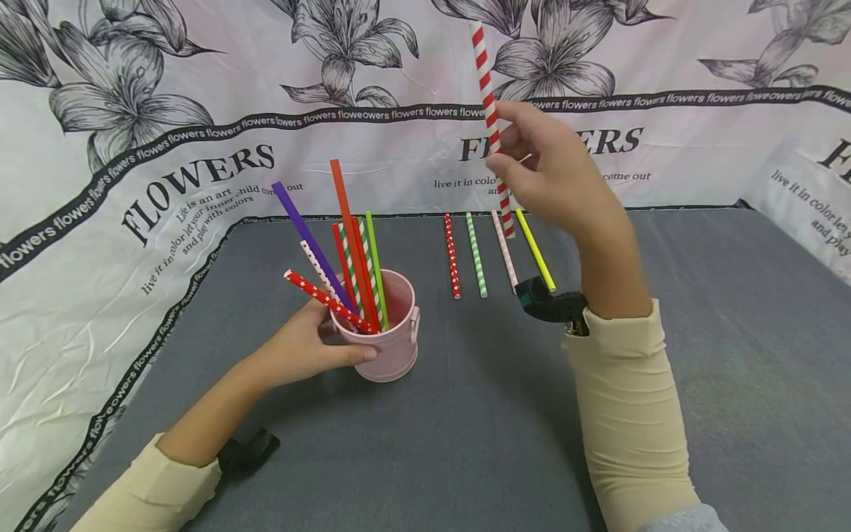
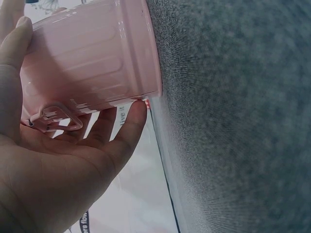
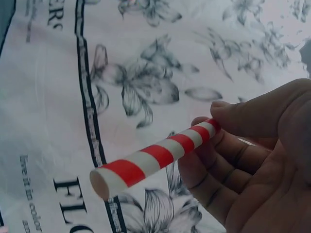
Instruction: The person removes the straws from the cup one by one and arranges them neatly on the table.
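Red-and-white striped straw (image 1: 487,85) aloft; pink bucket (image 1: 391,362) gripped

With assorted straws (image 1: 354,244) inside, the bucket is gripped on the bench (image 1: 465,443) by the left hand (image 1: 302,352). The striped straw is pinched near-upright by the right hand (image 1: 548,166), clear of the bucket. Farther off, four straws (image 1: 476,255) are laid in a row before flower-printed cloth (image 1: 246,70).

Pink bucket (image 1: 388,362) — room right, straws (image 1: 354,245) left
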### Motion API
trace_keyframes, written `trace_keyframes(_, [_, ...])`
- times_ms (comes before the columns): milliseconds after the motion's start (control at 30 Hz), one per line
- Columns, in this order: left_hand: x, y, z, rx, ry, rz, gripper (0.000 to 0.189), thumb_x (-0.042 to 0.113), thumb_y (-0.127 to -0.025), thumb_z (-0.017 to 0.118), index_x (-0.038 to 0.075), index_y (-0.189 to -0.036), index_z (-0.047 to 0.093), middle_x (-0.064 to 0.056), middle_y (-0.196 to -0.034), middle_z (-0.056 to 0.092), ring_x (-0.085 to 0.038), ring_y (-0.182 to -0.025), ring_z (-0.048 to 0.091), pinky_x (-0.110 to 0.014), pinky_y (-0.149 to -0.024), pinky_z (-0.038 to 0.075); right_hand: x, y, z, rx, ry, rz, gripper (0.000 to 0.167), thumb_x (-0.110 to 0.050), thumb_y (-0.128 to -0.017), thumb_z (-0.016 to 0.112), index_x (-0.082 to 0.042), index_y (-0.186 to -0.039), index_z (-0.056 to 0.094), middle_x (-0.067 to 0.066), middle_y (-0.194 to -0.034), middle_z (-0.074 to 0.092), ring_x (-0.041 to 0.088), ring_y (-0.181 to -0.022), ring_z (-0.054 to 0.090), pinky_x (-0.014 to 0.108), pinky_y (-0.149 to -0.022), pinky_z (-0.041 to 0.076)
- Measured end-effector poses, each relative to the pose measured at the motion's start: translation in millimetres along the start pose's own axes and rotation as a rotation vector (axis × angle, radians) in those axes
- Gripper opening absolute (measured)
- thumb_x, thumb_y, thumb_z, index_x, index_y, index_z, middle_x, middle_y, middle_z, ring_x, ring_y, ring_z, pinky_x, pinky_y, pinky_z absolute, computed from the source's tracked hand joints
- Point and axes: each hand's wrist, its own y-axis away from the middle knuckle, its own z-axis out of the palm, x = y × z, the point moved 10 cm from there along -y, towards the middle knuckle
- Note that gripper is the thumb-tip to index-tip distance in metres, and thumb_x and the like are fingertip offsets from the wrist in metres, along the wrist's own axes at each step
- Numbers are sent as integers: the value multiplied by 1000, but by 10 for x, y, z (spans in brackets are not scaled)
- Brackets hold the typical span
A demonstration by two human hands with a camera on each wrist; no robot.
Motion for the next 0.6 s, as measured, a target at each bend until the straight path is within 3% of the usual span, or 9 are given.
trace_keyframes(333, [5, 3, 1, -1, 4, 5, 78, 27, -81, 85, 15, -145, 43, -4, -138, 54, -29, -126, 52, -53, -96, 51, 527, 27, -174, -30, 131, 220, 62, -11, -99, 60, -17, -156, 36, 17, -111, 64, 24, -90, 56, 35, -75, 42])
trace_keyframes(600, [6, 6, 7, -8, 21, 13, 76, 27, -81, 84, 16, -145, 44, -3, -138, 54, -28, -126, 52, -53, -97, 50, 1020, 69, -221, -71, 163, 388, 49, -13, -99, 58, -5, -147, 49, 24, -120, 66, 33, -96, 64, 29, -65, 49])
